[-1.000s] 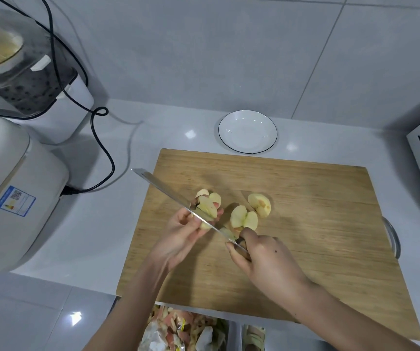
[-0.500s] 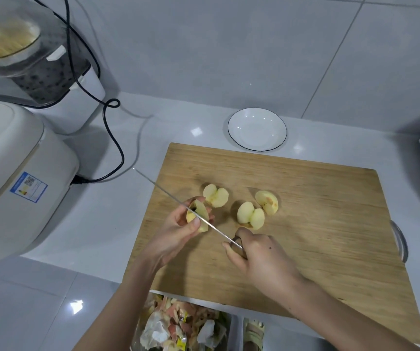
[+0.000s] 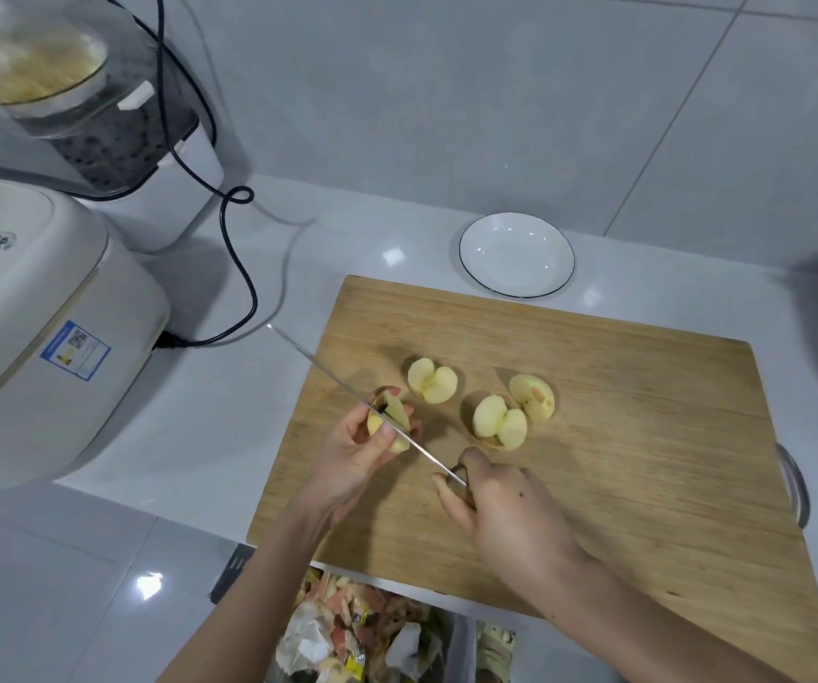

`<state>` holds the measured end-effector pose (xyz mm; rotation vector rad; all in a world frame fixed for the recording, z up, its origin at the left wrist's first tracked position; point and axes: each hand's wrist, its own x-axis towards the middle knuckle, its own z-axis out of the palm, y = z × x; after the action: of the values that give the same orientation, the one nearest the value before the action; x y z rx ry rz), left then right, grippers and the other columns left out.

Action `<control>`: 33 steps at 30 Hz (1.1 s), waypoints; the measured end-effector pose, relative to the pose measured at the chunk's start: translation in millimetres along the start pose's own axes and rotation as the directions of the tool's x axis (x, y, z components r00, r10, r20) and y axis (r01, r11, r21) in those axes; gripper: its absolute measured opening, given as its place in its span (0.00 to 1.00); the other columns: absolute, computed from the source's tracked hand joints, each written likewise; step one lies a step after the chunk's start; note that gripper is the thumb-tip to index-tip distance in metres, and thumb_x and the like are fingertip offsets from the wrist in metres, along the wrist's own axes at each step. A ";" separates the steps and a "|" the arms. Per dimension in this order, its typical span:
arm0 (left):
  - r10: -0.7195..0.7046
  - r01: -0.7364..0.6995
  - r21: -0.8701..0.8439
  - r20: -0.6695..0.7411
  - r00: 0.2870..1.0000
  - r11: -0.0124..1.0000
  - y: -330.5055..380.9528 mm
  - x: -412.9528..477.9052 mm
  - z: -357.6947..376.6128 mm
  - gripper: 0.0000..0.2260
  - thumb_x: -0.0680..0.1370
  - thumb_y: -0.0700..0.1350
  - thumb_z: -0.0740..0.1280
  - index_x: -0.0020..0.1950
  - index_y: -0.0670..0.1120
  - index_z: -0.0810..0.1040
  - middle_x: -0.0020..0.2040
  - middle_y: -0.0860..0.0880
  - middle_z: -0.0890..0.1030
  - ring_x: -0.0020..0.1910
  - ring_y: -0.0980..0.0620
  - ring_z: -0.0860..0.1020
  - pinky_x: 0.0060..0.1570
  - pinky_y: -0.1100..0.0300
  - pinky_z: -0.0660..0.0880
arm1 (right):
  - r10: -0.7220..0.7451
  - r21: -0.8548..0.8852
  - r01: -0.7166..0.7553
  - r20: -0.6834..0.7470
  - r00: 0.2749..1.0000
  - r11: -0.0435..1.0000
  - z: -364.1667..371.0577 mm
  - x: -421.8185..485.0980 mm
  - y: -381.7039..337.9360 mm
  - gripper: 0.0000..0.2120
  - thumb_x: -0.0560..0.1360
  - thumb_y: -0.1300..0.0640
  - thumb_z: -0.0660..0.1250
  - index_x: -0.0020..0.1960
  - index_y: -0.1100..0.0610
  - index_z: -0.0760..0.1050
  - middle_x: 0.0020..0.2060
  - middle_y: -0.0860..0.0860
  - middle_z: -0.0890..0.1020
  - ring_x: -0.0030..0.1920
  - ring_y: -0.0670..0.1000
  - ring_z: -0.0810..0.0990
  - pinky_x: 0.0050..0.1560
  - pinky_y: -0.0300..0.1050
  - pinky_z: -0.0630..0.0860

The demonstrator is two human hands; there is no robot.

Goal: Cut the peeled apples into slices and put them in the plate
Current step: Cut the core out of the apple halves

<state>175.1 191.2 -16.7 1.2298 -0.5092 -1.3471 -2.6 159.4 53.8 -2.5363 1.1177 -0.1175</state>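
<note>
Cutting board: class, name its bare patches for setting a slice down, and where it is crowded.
Free: the cutting board's right half, from the three loose apple pieces to its edge, and the far strip between them and the plate. Crowded: left-middle, where the left hand holds a piece, the right hand grips the knife.

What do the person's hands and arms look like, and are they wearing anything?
The left hand and right hand are bare, with no gloves. Both arms are bare too, with no sleeves in view. I see no ring, watch or bracelet. The right hand has a small dark spot on its back.
</note>
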 end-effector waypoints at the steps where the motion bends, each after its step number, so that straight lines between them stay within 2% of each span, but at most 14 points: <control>1: 0.007 -0.007 0.002 -0.020 1.000 1.000 -0.2 -0.2 1.4 0.36 0.58 0.59 0.80 0.61 0.45 0.76 0.53 0.43 0.82 0.54 0.42 0.80 0.55 0.52 0.77 | 0.002 0.009 -0.002 -0.013 1.000 1.000 -0.2 0.5 0.3 0.15 0.68 0.50 0.73 0.33 0.57 0.70 0.16 0.47 0.68 0.13 0.49 0.65 0.20 0.31 0.43; 4: 0.013 -0.010 0.042 -0.054 0.998 0.999 -0.8 -1.0 1.8 0.34 0.60 0.61 0.78 0.60 0.47 0.77 0.52 0.44 0.82 0.55 0.44 0.80 0.54 0.54 0.77 | 0.012 0.039 -0.011 -0.013 1.000 0.999 1.0 2.4 0.9 0.13 0.76 0.47 0.65 0.40 0.57 0.72 0.23 0.46 0.67 0.21 0.49 0.66 0.20 0.36 0.55; 6: 0.001 0.001 0.076 -0.034 0.999 0.997 1.3 -1.8 1.3 0.25 0.68 0.57 0.72 0.60 0.46 0.76 0.54 0.44 0.82 0.58 0.44 0.78 0.56 0.53 0.76 | 0.069 0.192 -0.084 0.081 0.994 0.978 -3.3 5.3 2.6 0.15 0.78 0.45 0.58 0.45 0.56 0.71 0.27 0.46 0.69 0.27 0.48 0.70 0.26 0.41 0.65; 7: -0.005 0.007 0.072 -0.024 1.000 0.997 2.7 -2.6 1.5 0.22 0.70 0.54 0.70 0.60 0.44 0.76 0.54 0.43 0.82 0.58 0.45 0.78 0.55 0.54 0.76 | 0.095 0.292 -0.127 0.119 0.988 0.948 -6.7 5.3 4.1 0.15 0.78 0.44 0.58 0.44 0.56 0.71 0.27 0.45 0.70 0.28 0.47 0.70 0.28 0.42 0.67; 10: -0.017 0.017 0.016 -0.013 1.000 1.000 5.1 -3.7 -2.1 0.23 0.73 0.51 0.66 0.62 0.38 0.73 0.53 0.43 0.82 0.55 0.47 0.80 0.54 0.56 0.77 | 0.118 0.522 -0.168 0.128 0.985 0.836 -22.0 5.6 6.7 0.16 0.77 0.47 0.61 0.37 0.56 0.70 0.23 0.47 0.69 0.23 0.44 0.67 0.27 0.43 0.65; 13: -0.038 0.038 -0.028 0.014 0.999 0.999 8.6 -5.7 -2.3 0.19 0.74 0.47 0.64 0.62 0.40 0.72 0.49 0.46 0.83 0.51 0.49 0.81 0.57 0.53 0.76 | 0.144 0.703 -0.212 0.156 0.977 0.679 -32.2 8.5 9.5 0.20 0.78 0.49 0.60 0.36 0.64 0.69 0.20 0.53 0.71 0.19 0.48 0.69 0.27 0.43 0.70; 16: -0.094 0.099 -0.142 0.044 0.995 0.985 11.5 -4.4 -1.0 0.18 0.73 0.45 0.63 0.60 0.39 0.70 0.46 0.45 0.83 0.47 0.50 0.82 0.59 0.51 0.71 | 0.153 0.770 -0.263 0.214 0.965 0.581 -35.4 12.6 12.5 0.21 0.79 0.50 0.59 0.35 0.66 0.70 0.17 0.53 0.72 0.17 0.50 0.69 0.25 0.41 0.71; 21: -0.136 0.144 -0.207 0.050 0.989 0.968 16.9 -2.7 1.8 0.18 0.75 0.49 0.60 0.60 0.40 0.71 0.48 0.43 0.77 0.46 0.51 0.76 0.48 0.59 0.75 | 0.205 0.852 -0.371 0.314 0.927 0.370 -34.9 12.8 11.3 0.17 0.78 0.52 0.62 0.36 0.63 0.70 0.17 0.54 0.70 0.15 0.51 0.66 0.21 0.39 0.67; 23: -0.129 0.137 -0.226 0.050 0.990 0.964 20.0 -2.5 5.7 0.18 0.76 0.49 0.59 0.60 0.38 0.72 0.50 0.41 0.78 0.49 0.48 0.75 0.54 0.55 0.73 | 0.215 0.864 -0.392 0.337 0.917 0.316 -34.4 13.1 10.3 0.17 0.78 0.52 0.62 0.36 0.63 0.70 0.18 0.55 0.69 0.15 0.51 0.65 0.20 0.38 0.67; 25: -0.121 0.129 -0.201 0.051 0.991 0.971 23.2 -2.6 9.4 0.22 0.78 0.50 0.60 0.65 0.35 0.69 0.58 0.35 0.74 0.56 0.42 0.72 0.64 0.46 0.66 | 0.220 0.866 -0.408 0.354 0.909 0.291 -34.3 13.7 8.9 0.16 0.78 0.52 0.63 0.37 0.63 0.70 0.18 0.55 0.69 0.15 0.51 0.65 0.20 0.38 0.66; 27: -0.140 0.145 -0.185 0.038 0.989 0.972 25.0 -3.5 13.0 0.27 0.78 0.53 0.62 0.68 0.35 0.67 0.61 0.35 0.71 0.58 0.42 0.70 0.67 0.44 0.64 | 0.219 0.865 -0.411 0.358 0.907 0.286 -33.2 14.3 8.4 0.17 0.78 0.52 0.62 0.36 0.63 0.70 0.18 0.54 0.69 0.15 0.51 0.65 0.20 0.38 0.66; 30: -0.130 0.135 -0.118 0.051 0.990 0.984 26.7 -5.6 20.2 0.21 0.80 0.53 0.59 0.64 0.37 0.72 0.53 0.40 0.76 0.49 0.49 0.75 0.56 0.55 0.73 | 0.224 0.863 -0.404 0.347 0.911 0.304 -31.3 14.5 8.0 0.17 0.78 0.53 0.62 0.35 0.62 0.69 0.17 0.54 0.69 0.15 0.50 0.65 0.20 0.39 0.66; 33: -0.094 0.097 -0.047 0.057 0.994 0.994 23.5 -4.7 25.5 0.20 0.80 0.53 0.54 0.60 0.40 0.74 0.46 0.44 0.81 0.46 0.54 0.79 0.52 0.60 0.75 | 0.223 0.855 -0.390 0.329 0.918 0.341 -31.5 13.2 7.4 0.18 0.79 0.53 0.61 0.34 0.62 0.69 0.17 0.53 0.70 0.15 0.50 0.65 0.20 0.39 0.67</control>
<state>162.4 181.0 14.2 1.1914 -0.4571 -1.4692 -5.6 135.9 79.4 -1.2656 1.0239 -0.3268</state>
